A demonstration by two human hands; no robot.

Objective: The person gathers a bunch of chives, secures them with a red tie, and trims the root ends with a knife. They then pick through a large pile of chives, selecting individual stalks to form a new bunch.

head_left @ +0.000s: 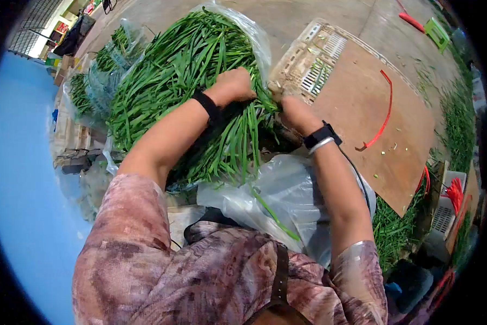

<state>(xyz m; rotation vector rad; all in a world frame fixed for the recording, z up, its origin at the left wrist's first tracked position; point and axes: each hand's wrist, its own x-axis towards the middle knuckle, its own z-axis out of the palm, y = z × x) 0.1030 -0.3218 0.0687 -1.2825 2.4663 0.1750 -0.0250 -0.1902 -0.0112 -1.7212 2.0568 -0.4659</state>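
A big heap of greens with long narrow leaves [184, 65] fills a clear plastic bag [254, 32] in front of me. My left hand [233, 85] is closed like a fist at the right side of the heap, around some of the leaves. Just to its right, my right hand [296, 112] is closed at the stalk ends of the greens, its fingers mostly hidden from above. Below my hands, leaves hang down toward a sheet of clear plastic [276, 189] over my lap, where one loose green stalk [276, 215] lies.
Right of me, a brown board [362, 114] rests on a beige plastic crate [303, 59]; a red strip [385, 114] lies on it. Smaller bagged greens [94, 81] stand at the left by a blue wall [27, 162]. More greens [397, 233] and red ties [453, 195] lie far right.
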